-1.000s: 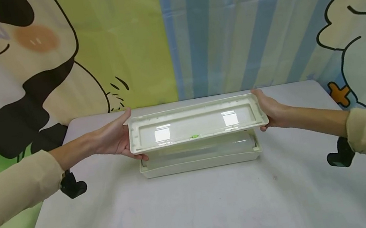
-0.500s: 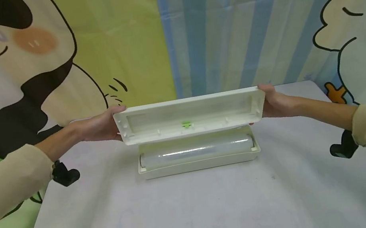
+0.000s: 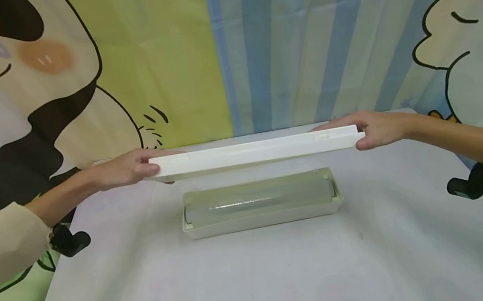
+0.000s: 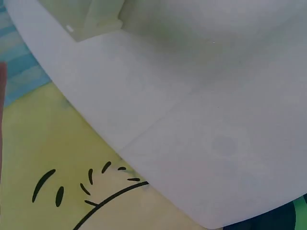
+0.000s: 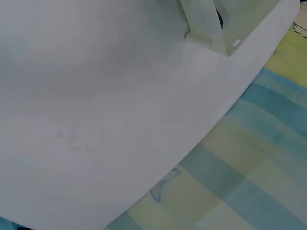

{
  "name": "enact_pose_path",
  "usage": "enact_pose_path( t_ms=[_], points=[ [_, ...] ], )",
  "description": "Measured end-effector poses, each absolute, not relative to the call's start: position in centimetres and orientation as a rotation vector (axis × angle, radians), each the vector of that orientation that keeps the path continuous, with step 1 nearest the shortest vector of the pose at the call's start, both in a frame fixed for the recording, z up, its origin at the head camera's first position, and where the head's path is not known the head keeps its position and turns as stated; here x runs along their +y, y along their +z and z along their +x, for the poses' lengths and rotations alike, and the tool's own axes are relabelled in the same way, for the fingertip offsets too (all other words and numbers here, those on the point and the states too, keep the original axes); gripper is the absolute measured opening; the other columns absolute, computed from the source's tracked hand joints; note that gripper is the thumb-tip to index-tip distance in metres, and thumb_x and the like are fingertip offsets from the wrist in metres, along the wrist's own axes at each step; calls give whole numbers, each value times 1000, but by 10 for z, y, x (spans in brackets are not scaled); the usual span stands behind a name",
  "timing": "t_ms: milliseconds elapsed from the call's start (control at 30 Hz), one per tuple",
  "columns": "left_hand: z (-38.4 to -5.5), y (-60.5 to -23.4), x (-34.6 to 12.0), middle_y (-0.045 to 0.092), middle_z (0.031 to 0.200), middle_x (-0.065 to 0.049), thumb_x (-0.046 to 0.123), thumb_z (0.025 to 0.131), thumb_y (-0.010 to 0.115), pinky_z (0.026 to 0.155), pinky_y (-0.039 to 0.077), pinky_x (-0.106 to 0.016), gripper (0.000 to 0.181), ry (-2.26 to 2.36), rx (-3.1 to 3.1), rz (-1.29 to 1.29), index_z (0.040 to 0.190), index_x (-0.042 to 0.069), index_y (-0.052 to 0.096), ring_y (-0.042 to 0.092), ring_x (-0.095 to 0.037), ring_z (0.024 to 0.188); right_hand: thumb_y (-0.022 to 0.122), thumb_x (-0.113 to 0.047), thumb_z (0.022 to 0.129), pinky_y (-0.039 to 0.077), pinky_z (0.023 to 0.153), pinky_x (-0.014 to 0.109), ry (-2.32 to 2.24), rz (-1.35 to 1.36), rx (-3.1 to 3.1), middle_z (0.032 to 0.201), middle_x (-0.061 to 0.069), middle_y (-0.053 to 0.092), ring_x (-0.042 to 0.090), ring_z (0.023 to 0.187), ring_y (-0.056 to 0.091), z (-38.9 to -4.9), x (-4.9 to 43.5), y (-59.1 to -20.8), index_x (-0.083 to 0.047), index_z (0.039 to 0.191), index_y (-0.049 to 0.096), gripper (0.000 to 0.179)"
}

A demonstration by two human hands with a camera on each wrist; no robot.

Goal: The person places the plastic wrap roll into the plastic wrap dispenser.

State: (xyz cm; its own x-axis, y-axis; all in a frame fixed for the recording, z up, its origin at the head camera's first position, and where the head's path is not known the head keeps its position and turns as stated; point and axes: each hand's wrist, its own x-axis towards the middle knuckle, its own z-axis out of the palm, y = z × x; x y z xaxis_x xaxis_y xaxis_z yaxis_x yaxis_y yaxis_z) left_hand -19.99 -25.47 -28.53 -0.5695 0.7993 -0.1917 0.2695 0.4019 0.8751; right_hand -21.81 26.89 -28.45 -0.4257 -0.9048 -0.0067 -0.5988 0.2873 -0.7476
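Observation:
A long white lid is held up level in the head view, its narrow side facing me. My left hand grips its left end, thumb at the near side and fingers reaching over the far side. At the other end my right hand holds it the same way. Below and nearer to me, the cling film box stands uncovered on the table, with a roll of clear cling film lying inside. One end of the box shows at the top of each wrist view; the hands' grip is out of sight there.
A white cloth covers the table. Its far edge lies just behind the lid, close to a cartoon-printed curtain. Dark wrist mounts hang below both forearms.
The lid has come up off the box and turned from showing its hollow inner side to edge-on. Both hands have turned with it and spread slightly apart; the box stays put.

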Motion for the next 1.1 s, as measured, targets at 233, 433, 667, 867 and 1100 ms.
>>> enact_pose_path(
  t_ms=[233, 433, 667, 867, 1100],
  points=[
    [-173, -326, -248, 56, 130, -7, 23, 83, 70, 68, 46, -25, 58, 1015, 2582, 1210, 139, 26, 54, 51, -11, 96, 70, -39, 71, 48, 77, 27, -513, -1628, 2445, 138, 2, 52, 10, 112, 53, -206, 264, -301, -31, 151, 34, 87],
    [-159, -355, -239, 50, 125, -13, 39, 70, 78, 69, 49, -28, 71, 741, 2841, 1584, 137, 30, 55, 51, -21, 102, 82, -43, 67, 49, 78, 38, -328, -1803, 2573, 133, 15, 45, 23, 115, 45, -195, 266, -328, -32, 151, 31, 99],
    [-150, -388, -233, 47, 130, -20, 45, 63, 83, 69, 51, -28, 79, 545, 2975, 1771, 135, 27, 55, 47, -28, 114, 87, -37, 63, 51, 80, 41, -277, -1901, 2663, 136, 18, 41, 29, 121, 41, -191, 264, -362, -27, 145, 44, 93],
    [-148, -406, -229, 44, 133, -20, 37, 61, 85, 70, 52, -27, 81, 507, 2975, 1732, 135, 27, 55, 43, -29, 120, 84, -40, 66, 52, 78, 38, -217, -1898, 2712, 134, 18, 42, 30, 116, 45, -187, 261, -382, -28, 145, 43, 89],
    [-150, -409, -228, 44, 133, -19, 38, 61, 86, 68, 53, -27, 83, 434, 2983, 1749, 136, 27, 54, 45, -29, 119, 86, -41, 64, 53, 77, 37, -250, -1874, 2727, 135, 18, 41, 28, 118, 44, -181, 260, -389, -30, 146, 42, 94]
  ],
)
